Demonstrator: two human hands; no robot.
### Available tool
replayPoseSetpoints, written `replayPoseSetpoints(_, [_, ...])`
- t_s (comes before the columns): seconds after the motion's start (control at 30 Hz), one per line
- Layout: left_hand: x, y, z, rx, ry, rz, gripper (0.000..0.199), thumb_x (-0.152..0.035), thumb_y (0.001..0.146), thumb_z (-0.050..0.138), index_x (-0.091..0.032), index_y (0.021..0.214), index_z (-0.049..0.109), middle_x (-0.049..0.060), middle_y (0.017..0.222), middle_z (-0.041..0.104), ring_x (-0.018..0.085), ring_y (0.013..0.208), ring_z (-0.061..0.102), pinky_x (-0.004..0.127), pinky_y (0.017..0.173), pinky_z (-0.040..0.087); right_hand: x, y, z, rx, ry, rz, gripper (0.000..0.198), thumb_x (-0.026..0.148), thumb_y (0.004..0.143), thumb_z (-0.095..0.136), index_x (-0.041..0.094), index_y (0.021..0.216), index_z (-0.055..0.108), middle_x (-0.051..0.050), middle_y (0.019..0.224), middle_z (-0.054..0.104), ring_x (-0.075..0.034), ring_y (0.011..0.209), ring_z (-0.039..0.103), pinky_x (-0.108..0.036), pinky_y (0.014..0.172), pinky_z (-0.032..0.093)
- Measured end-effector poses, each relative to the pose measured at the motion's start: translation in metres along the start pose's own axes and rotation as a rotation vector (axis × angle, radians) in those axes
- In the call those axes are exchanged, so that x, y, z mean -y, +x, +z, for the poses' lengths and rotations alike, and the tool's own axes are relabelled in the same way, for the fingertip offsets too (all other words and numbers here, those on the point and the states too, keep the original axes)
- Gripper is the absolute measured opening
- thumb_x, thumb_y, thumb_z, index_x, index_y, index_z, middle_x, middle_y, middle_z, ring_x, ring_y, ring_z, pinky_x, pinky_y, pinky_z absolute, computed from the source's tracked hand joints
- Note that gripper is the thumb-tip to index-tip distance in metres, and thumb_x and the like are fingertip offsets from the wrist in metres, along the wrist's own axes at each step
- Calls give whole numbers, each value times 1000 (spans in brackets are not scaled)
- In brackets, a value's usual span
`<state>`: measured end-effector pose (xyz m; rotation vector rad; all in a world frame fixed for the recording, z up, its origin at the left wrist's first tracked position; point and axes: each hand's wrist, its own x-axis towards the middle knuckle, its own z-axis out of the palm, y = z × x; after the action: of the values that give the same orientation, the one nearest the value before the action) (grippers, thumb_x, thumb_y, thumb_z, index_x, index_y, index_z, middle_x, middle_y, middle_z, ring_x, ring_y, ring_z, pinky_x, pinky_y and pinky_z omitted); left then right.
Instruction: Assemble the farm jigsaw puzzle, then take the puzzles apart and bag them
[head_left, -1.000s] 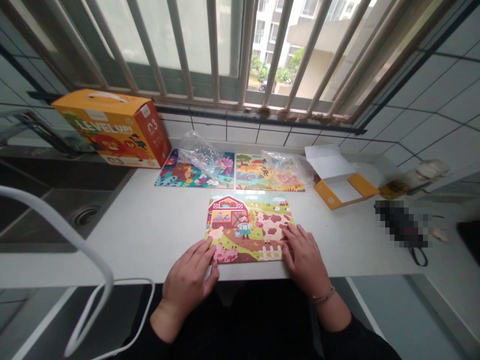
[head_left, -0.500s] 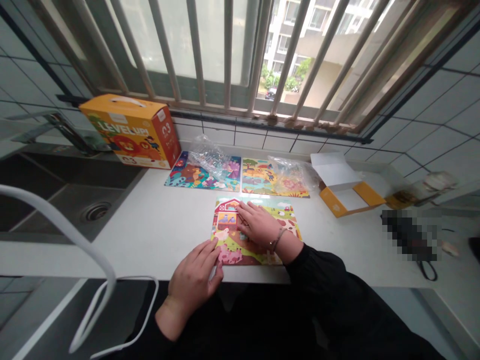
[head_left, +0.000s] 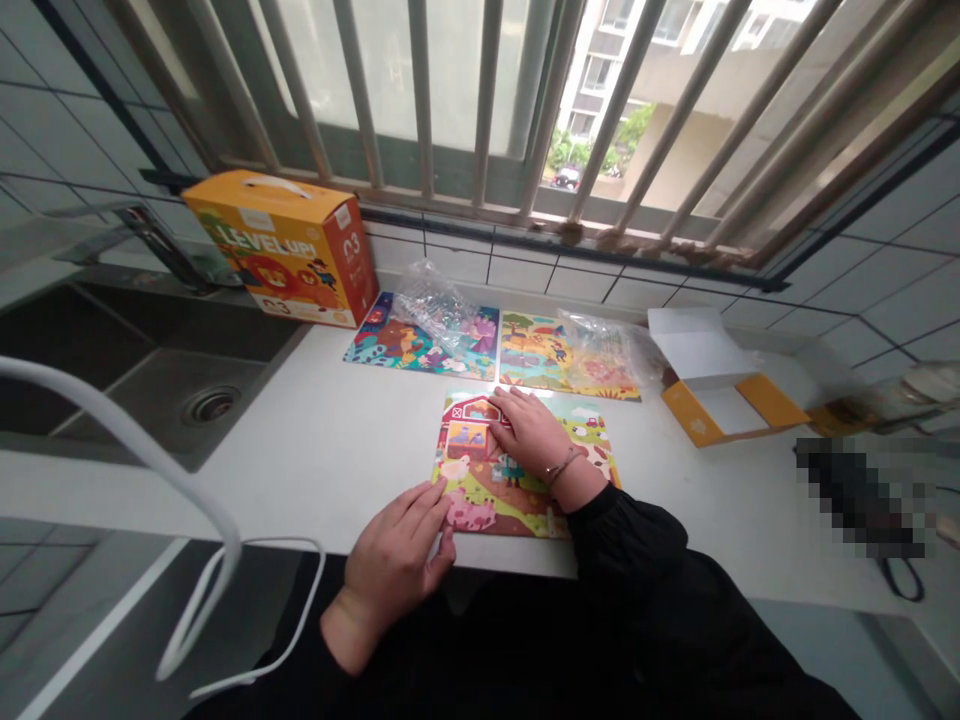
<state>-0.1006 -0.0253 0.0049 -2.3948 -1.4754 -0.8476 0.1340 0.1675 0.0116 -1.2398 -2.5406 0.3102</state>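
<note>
A farm-scene jigsaw puzzle lies flat near the counter's front edge, showing a red barn, a pink pig and a hen. My right hand rests on its upper middle with fingers stretched out, covering part of the picture. At the lower left edge of the puzzle, my left hand touches the border with its fingers extended and thumb apart. Behind it lie a blue jungle puzzle and a yellow savanna puzzle, each partly under a clear plastic bag.
An orange puzzle box stands at the back left beside the sink. An opened small box sits at the right, near a blurred-out dark object. A white cable arcs across the left foreground.
The view has shifted, so the scene appears slightly further right. My right hand has slid a little upward on the farm puzzle; the left hand stays at its corner.
</note>
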Motion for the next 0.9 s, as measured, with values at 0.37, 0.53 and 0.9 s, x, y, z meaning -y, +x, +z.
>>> replayPoseSetpoints(0.37, [-1,1,-1,3,-1,3,32,-18,97,68,-15,128,73,13,140,77,31,123,75,46,103,63,-7,-3,-4,-85,-24,-59,44,37,109,60,15,145,68,-18,152,65,-33,144,56,-52,128,42])
replayPoseSetpoints(0.53, [0,1,0,17,9,4,34,-18,95,69,-17,129,73,13,142,76,32,123,75,47,102,64,-10,-3,-2,-75,-40,0,48,43,112,52,18,151,65,-20,157,60,-34,148,52,-54,128,41])
replayPoseSetpoints(0.9, [0,1,-1,36,4,6,34,-18,97,67,-17,131,70,13,143,75,32,125,74,48,106,63,-10,-2,0,-64,-45,31,53,45,112,51,14,155,62,-22,161,56,-35,151,50,-53,129,38])
